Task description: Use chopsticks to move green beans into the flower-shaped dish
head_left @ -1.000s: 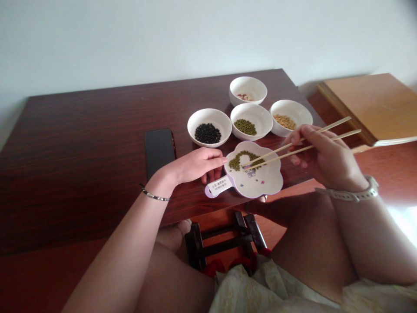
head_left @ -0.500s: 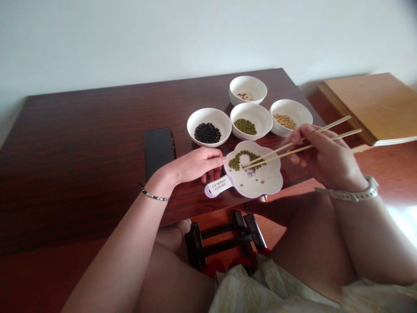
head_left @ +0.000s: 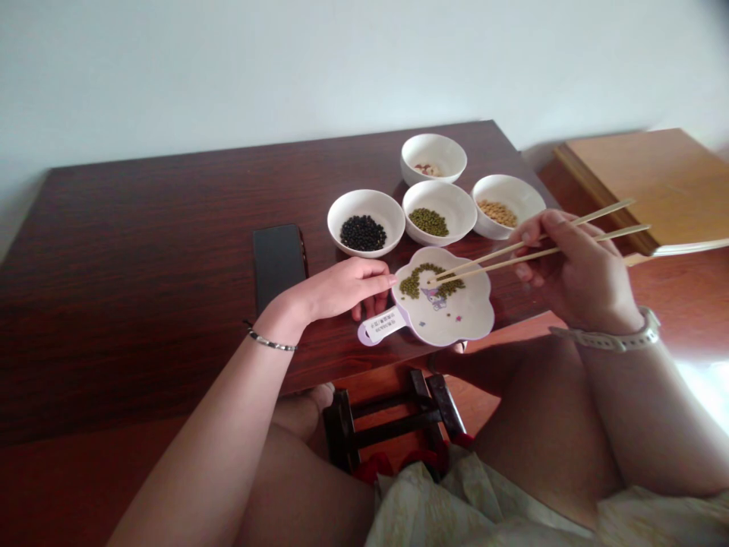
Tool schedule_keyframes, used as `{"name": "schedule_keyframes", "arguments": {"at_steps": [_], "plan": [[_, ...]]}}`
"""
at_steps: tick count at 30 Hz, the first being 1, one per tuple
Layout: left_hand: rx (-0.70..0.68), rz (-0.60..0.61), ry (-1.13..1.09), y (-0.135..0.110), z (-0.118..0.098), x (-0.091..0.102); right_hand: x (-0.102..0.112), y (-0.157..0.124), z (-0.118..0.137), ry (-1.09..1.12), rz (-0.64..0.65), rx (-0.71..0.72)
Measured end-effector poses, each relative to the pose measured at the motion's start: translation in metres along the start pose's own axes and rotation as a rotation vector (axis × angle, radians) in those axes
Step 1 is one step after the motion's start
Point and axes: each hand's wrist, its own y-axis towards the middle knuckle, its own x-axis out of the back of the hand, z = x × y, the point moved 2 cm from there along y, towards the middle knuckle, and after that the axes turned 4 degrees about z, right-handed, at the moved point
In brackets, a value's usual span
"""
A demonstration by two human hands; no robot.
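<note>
A white flower-shaped dish (head_left: 456,323) with a purple rim and a short labelled handle (head_left: 383,327) sits near the table's front edge. Mung beans (head_left: 411,285) lie in an arc in its far half, beside a printed cartoon figure. My left hand (head_left: 347,289) grips the dish's left rim, some fingers curled below. In my right hand (head_left: 575,254) is a pair of chopsticks (head_left: 501,258), tips inside the dish among the beans. Whether a bean is pinched there is too small to tell. Just behind stands a white bowl (head_left: 464,216) of mung beans (head_left: 428,222).
Beside it are white bowls of black beans (head_left: 363,232) and yellow soybeans (head_left: 497,213). A farther bowl (head_left: 447,156) holds small red-and-white pieces. A black phone (head_left: 278,262) lies left on the dark table (head_left: 142,266). A wooden board (head_left: 661,178) is at right; a stool (head_left: 392,425) below.
My right hand has drawn the chopsticks a little to the right, and their tips have shifted slightly up the dish. My left hand and the dish have stayed put.
</note>
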Motion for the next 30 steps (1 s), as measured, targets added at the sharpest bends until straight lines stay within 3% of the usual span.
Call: {"name": "schedule_keyframes", "arguments": {"at_steps": [11,18,23,26,30], "plan": [[0.017,0.001,-0.013,-0.002,-0.003,0.000,0.006,0.006,-0.002,-0.040,-0.001,0.040],[0.016,-0.007,0.004,-0.002,-0.004,-0.001,0.013,0.016,0.004,-0.007,-0.166,0.226],[-0.002,-0.004,0.013,-0.003,-0.003,0.000,0.018,0.025,-0.001,0.062,-0.201,0.257],[-0.005,-0.002,0.003,-0.002,-0.003,0.000,0.013,0.020,0.000,0.036,-0.162,0.245],[-0.006,-0.001,-0.018,-0.002,-0.003,0.000,0.004,0.009,0.000,0.016,-0.068,0.112]]}}
